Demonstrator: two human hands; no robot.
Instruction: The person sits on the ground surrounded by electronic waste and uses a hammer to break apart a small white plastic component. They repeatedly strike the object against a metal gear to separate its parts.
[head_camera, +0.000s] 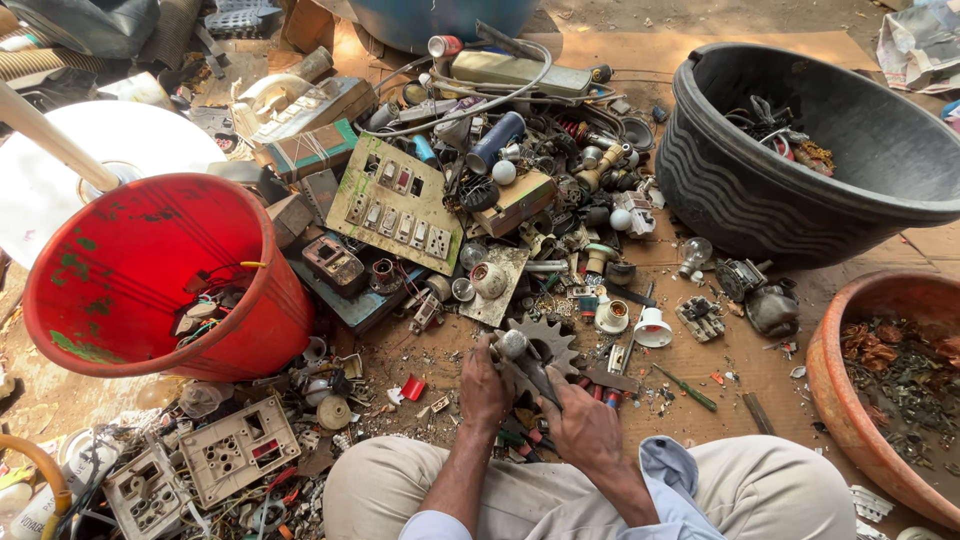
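Where hands (535, 400) close, grey metal part (522, 358) half hidden.

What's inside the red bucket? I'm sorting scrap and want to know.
The red bucket holds a small tangle of wires and small parts at its bottom. Whatever lies beneath that tangle is covered.

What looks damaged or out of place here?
Most of it is broken scrap: a switch panel lies torn from its wall and stained green, and the red bucket is tipped on its side. Both hands grip a metal part beside a loose gear.
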